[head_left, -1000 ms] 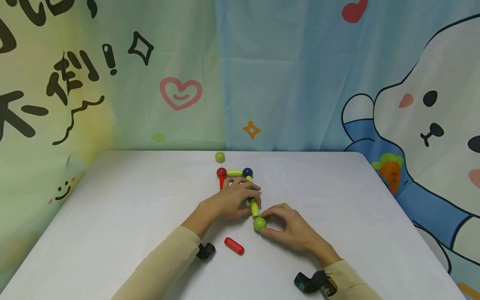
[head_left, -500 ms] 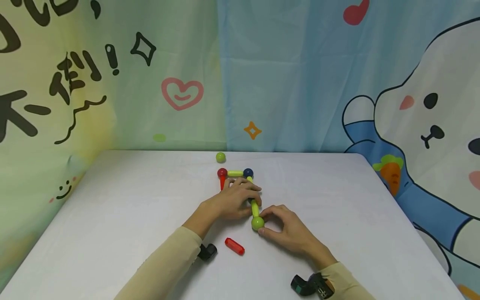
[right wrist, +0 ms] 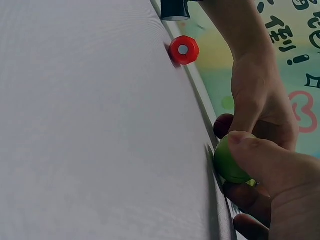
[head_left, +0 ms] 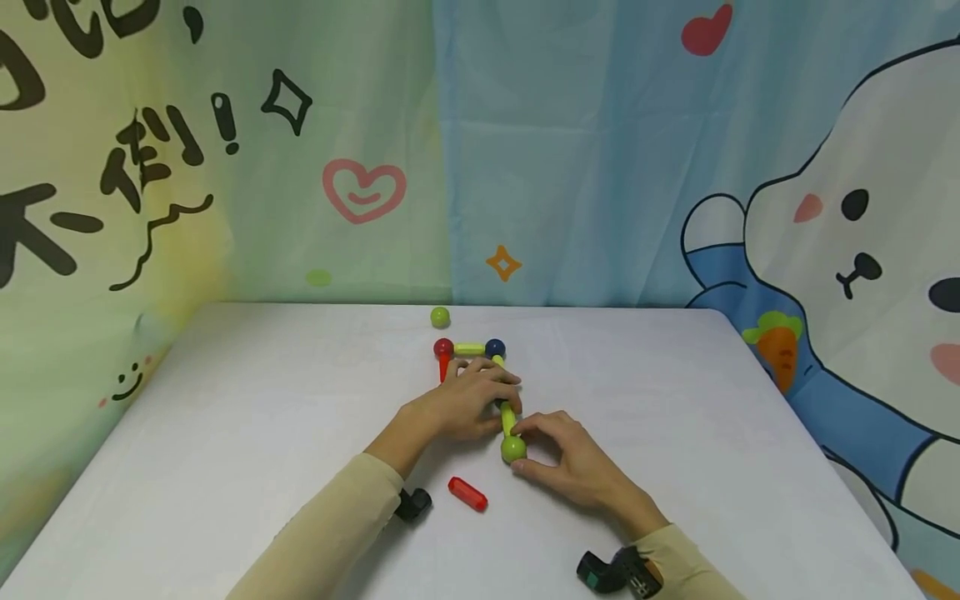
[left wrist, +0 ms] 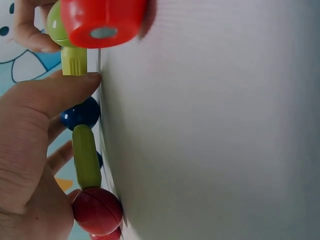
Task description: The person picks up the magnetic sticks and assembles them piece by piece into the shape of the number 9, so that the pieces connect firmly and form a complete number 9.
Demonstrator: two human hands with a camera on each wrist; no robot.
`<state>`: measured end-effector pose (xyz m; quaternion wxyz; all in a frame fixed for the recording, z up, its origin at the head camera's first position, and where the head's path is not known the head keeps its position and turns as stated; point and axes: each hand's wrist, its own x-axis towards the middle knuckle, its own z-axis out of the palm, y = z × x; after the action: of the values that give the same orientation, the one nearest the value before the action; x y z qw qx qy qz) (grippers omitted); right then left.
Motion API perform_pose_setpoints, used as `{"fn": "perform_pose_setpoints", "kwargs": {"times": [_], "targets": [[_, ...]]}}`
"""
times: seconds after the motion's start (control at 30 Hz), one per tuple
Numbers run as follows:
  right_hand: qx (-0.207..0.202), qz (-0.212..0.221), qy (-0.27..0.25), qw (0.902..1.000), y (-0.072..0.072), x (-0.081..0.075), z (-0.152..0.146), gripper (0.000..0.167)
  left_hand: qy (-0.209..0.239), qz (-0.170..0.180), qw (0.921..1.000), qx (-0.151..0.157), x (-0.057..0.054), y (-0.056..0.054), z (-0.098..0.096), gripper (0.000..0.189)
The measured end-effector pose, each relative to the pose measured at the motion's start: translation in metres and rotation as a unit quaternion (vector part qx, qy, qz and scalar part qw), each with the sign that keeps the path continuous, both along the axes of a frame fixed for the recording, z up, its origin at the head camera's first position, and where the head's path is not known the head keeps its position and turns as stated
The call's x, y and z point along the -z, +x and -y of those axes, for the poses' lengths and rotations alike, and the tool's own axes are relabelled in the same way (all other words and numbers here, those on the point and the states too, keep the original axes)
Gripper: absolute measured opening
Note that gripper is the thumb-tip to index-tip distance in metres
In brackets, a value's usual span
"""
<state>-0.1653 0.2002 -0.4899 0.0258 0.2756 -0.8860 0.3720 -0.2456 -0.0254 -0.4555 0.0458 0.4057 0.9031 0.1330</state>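
Green ball (head_left: 513,448) pinched by right hand (head_left: 573,462) fingers | left hand (head_left: 465,400) fingers curled over yellow-green rod (head_left: 508,417) | red rod (head_left: 468,493) loose on tabletop (head_left: 225,433) below fingers | no legible brand writing

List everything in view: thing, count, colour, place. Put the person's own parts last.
Table: one, white, fills the lower part of the head view.
Backdrop: one, green and blue cloth with cartoon prints, behind the table.
Loose green ball: one, near the table's far edge.
Red ball: one, at the far left corner of the joined chain.
Blue ball: one, dark, at the chain's far right corner.
Yellow-green rods: at least two visible, between the balls.
Near green ball: one, at the chain's near end.
Loose red rod: one, lying near the left forearm.
Left hand: rests on the chain's middle.
Right hand: pinches the near green ball.
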Motion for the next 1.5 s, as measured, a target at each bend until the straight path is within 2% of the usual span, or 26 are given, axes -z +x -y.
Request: {"fn": "perform_pose_setpoints", "kwargs": {"times": [0.13,0.27,0.47,0.63,0.73,0.9,0.97,1.17,1.37,1.5], "targets": [[-0.013,-0.017,0.003,0.9998,-0.002,0.002,-0.001,0.038,0.005,0.004,1.0000,-0.006,-0.002,-0.001,0.003,0.030],[-0.024,-0.002,0.015,0.9996,-0.002,0.000,-0.001,0.040,0.039,0.016,0.9986,-0.032,-0.008,-0.007,0.009,0.035],[-0.026,0.033,0.033,0.9985,0.000,-0.003,0.000,0.039,0.098,0.007,0.9919,-0.081,-0.016,-0.026,0.026,0.035],[-0.023,0.066,0.038,0.9969,0.000,-0.003,-0.001,0.039,0.124,-0.003,0.9855,-0.116,-0.012,-0.044,0.041,0.036],[-0.023,0.086,0.037,0.9953,-0.001,-0.004,-0.001,0.041,0.148,0.016,0.9778,-0.148,-0.009,-0.055,0.049,0.037],[-0.019,0.100,0.038,0.9941,-0.003,-0.005,-0.002,0.041,0.193,0.049,0.9581,-0.206,-0.009,-0.072,0.055,0.039],[-0.017,0.102,0.038,0.9940,-0.002,-0.005,-0.003,0.041,0.190,0.053,0.9555,-0.220,-0.010,-0.078,0.054,0.040],[-0.016,0.109,0.035,0.9933,-0.001,-0.005,-0.006,0.040,0.142,0.062,0.9573,-0.244,-0.012,-0.087,0.056,0.051],[-0.016,0.112,0.037,0.9929,-0.002,-0.004,-0.005,0.040,0.086,0.068,0.9637,-0.244,-0.011,-0.089,0.061,0.055],[-0.014,0.111,0.041,0.9929,-0.001,-0.004,-0.006,0.039,0.070,0.070,0.9654,-0.241,-0.009,-0.089,0.063,0.051]]}}
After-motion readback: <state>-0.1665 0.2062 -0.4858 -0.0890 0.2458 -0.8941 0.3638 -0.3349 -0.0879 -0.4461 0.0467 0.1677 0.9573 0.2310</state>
